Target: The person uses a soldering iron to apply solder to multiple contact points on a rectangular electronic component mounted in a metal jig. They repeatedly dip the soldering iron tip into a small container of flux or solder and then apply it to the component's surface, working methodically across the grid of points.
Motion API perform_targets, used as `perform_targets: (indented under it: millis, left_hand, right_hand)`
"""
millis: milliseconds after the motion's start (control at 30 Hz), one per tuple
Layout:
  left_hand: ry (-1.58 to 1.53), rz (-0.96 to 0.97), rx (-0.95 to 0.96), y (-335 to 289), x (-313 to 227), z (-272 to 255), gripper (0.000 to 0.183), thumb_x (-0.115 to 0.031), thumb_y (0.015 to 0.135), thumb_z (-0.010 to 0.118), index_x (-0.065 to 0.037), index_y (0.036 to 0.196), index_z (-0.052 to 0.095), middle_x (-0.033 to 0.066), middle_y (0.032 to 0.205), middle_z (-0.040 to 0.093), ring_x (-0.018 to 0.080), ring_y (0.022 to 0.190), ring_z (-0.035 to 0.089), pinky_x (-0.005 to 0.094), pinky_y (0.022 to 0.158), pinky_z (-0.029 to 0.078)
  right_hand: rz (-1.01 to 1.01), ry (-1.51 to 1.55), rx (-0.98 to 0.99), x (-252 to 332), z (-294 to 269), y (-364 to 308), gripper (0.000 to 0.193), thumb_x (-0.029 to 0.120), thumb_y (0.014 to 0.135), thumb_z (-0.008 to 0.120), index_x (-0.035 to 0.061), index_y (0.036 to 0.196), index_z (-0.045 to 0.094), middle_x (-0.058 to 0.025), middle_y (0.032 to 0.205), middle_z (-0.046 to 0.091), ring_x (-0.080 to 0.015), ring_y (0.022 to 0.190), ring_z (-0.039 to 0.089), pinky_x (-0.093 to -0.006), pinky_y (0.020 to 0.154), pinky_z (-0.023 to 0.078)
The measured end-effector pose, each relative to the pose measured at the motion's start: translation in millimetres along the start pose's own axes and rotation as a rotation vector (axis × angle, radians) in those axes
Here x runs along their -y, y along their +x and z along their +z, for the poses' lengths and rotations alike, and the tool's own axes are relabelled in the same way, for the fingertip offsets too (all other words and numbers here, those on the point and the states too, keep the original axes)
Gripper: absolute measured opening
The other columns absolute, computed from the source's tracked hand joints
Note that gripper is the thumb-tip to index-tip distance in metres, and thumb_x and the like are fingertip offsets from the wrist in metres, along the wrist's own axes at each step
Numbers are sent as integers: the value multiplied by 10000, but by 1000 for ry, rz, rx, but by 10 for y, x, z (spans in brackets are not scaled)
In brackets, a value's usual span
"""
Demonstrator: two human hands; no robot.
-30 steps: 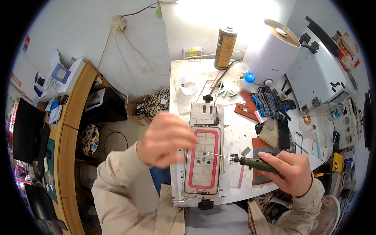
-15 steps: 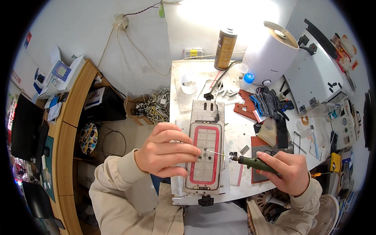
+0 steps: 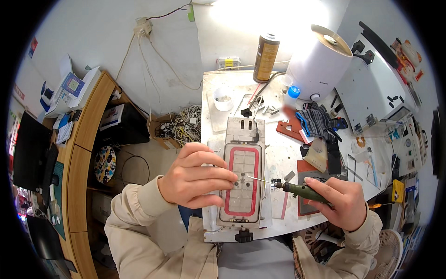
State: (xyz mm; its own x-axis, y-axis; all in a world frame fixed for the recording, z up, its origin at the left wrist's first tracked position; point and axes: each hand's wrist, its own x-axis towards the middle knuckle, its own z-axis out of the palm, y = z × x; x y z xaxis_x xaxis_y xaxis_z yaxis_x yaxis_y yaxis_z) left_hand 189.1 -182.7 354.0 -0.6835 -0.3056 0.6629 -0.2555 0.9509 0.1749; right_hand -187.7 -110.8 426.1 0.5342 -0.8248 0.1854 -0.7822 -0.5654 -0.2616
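Observation:
A long metal plate fixture lies on the table in front of me, with a black knob at its near end. On it rests a rounded, phone-shaped piece with a red border and a grid inside; small dark round spots mark its middle. My left hand reaches over the piece's left edge, fingers stretched out and thumb apart, fingertips at its surface. My right hand is closed around a green pen-shaped power tool. Its thin metal shaft points left, the tip over the middle of the piece.
Right of the fixture lie a dark grey and red-brown pad, a striped glove and a blue-capped bottle. A spray can, a white cup and a white humidifier-like drum stand toward the back.
The tool's tip has shifted slightly to the right and up from its earlier spot. The left hand stays almost still, and the view has tilted a little.

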Motion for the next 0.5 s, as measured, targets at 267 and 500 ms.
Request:
perform_targets:
  millis: [267,500]
  left_hand:
    - [-4,-8,5,20,-19,-18,330,-450,973,732,-126,975,792,-36,1135,783,205,1088,658,406,966,460]
    - [-42,-203,-28,169,-180,-47,206,-309,890,828,-123,976,804,4,1068,752,232,1089,628,418,949,462]
  right_hand:
    - [-16,6,20,17,-12,-4,617,185,753,897,146,1351,747,-27,741,583,-213,589,594,-367,536,475]
    - [20,15,-12,35,-52,-27,603,178,774,895,116,1354,740,-35,770,631,-218,593,613,-357,530,484]
